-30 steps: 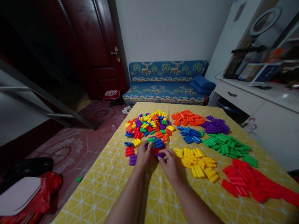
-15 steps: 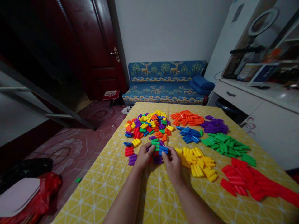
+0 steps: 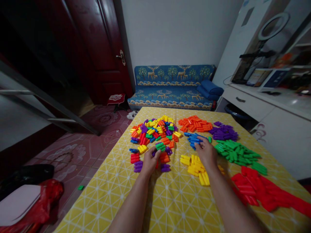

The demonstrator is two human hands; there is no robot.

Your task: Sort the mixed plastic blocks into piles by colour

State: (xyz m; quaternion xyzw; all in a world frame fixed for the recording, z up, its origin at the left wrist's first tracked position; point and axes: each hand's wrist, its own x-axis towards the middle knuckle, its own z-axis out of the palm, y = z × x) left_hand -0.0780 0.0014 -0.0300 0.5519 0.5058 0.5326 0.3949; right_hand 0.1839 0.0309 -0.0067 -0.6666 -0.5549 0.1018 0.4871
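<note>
My left hand (image 3: 150,160) is closed on a green block piece (image 3: 160,146) at the near edge of the mixed-colour pile (image 3: 155,129). My right hand (image 3: 206,151) reaches over the blue pile (image 3: 193,138), its fingers pinched at the pile's near right side. What those fingers hold, if anything, is hidden. Yellow pieces (image 3: 195,165) lie below and left of my right hand. Orange (image 3: 164,157) and purple pieces (image 3: 165,168) lie just right of my left hand.
Orange (image 3: 194,123), purple (image 3: 224,132), green (image 3: 238,152) and red piles (image 3: 264,189) lie on the yellow tablecloth (image 3: 97,207). Behind the table stands a blue patterned sofa (image 3: 170,92). A white cabinet (image 3: 279,129) is at the right.
My right hand has moved right and away from my left hand, over to the blue pile. The blue piece between my hands is gone from there. My left hand keeps the green piece.
</note>
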